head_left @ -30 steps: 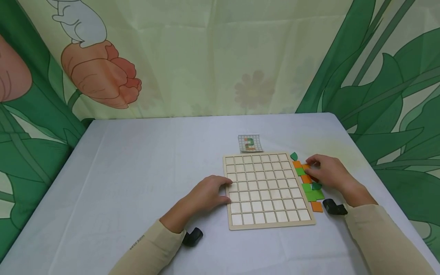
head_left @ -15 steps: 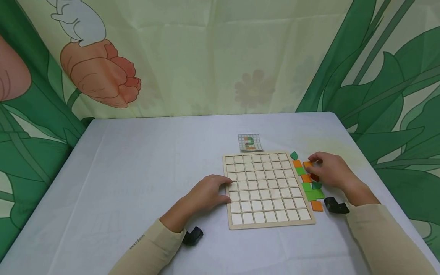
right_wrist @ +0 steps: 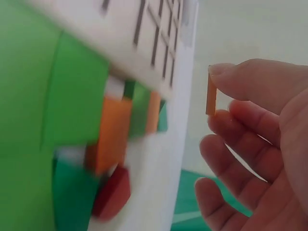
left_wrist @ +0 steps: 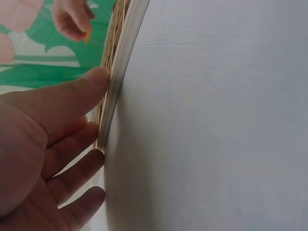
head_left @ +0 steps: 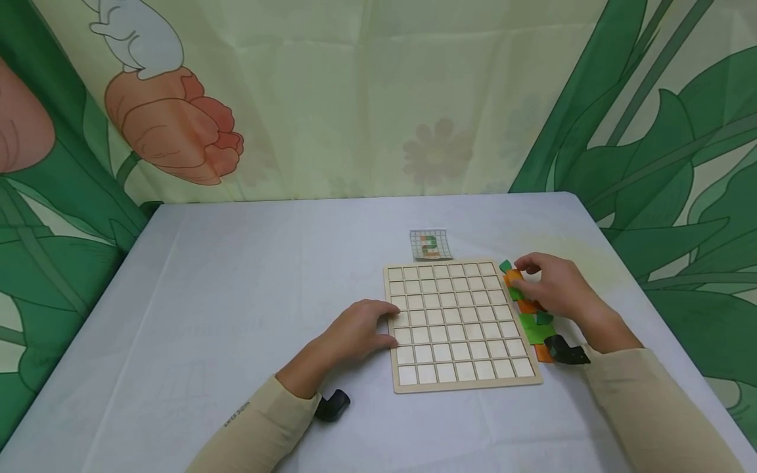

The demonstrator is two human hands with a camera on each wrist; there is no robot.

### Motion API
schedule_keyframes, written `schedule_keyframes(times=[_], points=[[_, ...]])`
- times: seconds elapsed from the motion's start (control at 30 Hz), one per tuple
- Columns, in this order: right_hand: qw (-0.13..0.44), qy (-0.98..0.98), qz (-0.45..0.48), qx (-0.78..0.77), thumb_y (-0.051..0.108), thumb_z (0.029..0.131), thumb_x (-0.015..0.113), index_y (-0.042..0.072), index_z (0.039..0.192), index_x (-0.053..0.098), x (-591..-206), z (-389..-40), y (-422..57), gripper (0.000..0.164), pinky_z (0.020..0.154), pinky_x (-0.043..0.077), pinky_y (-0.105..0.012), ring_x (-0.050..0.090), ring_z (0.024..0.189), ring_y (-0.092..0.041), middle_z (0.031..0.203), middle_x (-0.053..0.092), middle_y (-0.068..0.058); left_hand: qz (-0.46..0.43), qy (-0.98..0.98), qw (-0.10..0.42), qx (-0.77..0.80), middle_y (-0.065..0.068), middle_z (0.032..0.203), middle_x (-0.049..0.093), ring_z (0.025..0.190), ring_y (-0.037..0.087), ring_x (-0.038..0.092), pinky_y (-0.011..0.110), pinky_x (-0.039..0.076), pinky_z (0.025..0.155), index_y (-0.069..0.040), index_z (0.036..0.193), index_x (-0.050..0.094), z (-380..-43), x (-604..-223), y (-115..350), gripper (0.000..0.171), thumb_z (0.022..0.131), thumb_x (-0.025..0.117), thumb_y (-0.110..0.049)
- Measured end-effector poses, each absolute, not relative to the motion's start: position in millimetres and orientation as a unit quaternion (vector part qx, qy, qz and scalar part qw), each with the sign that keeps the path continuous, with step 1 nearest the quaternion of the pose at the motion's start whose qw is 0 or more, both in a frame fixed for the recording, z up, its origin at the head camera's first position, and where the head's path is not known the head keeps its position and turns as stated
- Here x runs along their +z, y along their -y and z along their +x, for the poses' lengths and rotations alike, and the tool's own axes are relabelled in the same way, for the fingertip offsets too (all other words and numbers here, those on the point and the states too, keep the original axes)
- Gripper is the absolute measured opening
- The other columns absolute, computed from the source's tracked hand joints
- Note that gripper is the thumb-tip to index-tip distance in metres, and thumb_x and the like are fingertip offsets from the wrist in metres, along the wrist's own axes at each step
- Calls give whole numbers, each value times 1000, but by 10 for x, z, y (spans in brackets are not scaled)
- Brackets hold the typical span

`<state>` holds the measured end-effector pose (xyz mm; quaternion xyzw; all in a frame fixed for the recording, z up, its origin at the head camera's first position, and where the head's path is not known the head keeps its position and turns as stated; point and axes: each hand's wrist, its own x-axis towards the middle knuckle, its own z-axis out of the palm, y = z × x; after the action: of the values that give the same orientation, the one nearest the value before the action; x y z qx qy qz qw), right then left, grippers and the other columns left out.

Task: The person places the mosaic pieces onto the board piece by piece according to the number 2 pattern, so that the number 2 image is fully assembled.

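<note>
My right hand (head_left: pixel 556 282) pinches a small orange square tile (right_wrist: pixel 211 96) between thumb and index finger, lifted off the table near the board's upper right corner. My left hand (head_left: pixel 357 332) rests thumb and fingertips, spread apart, against the left edge of a wooden grid board (head_left: pixel 455 322). In the left wrist view those fingers (left_wrist: pixel 72 159) are nearly straight along the frame. Beside the board's right edge lie loose tiles: light green ones (head_left: pixel 535 328), orange ones (head_left: pixel 543 353), dark green ones (head_left: pixel 544 318), and a red one (right_wrist: pixel 113 193) showing in the right wrist view.
A small pattern card (head_left: pixel 430 245) with an orange and green design lies just beyond the board's far edge. A white cloth (head_left: pixel 236 295) covers the table. Behind it hangs a printed curtain (head_left: pixel 355 98). Black devices (head_left: pixel 332 406) are worn at both wrists.
My right hand took up the orange tile from the far end of the loose tiles, then moved left with it towards the board. The left hand and the board stay put.
</note>
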<state>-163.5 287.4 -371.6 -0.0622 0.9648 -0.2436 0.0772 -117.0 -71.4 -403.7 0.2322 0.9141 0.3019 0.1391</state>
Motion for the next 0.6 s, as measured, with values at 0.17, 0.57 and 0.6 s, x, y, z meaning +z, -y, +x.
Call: schedule_keyframes(times=[0.17, 0.57, 0.6], points=[[63, -962, -83, -251, 26, 96, 69, -7, 125, 59, -3704, -1639, -2722, 45, 89, 51, -57, 53, 110, -44, 121, 60, -29, 226, -916, 141, 300, 8, 128, 64, 126, 28, 54, 40, 43, 107, -4, 130, 64, -1170, -4033, 706, 51, 84, 83, -19], [51, -956, -112, -266, 22, 94, 70, -8, 122, 62, -3714, -1660, -2415, 42, 94, 49, -56, 57, 111, -41, 118, 64, -25, 232, -917, 137, 296, 7, 128, 65, 127, 27, 54, 40, 43, 107, -5, 129, 64, -1178, -4064, 709, 50, 85, 83, -19], [51, -955, -114, -268, 22, 94, 70, -7, 122, 62, -3716, -1663, -2398, 41, 94, 49, -56, 57, 111, -41, 118, 64, -25, 232, -916, 136, 296, 7, 128, 65, 127, 27, 54, 40, 43, 107, -5, 129, 64, -1178, -4065, 709, 50, 85, 83, -19]])
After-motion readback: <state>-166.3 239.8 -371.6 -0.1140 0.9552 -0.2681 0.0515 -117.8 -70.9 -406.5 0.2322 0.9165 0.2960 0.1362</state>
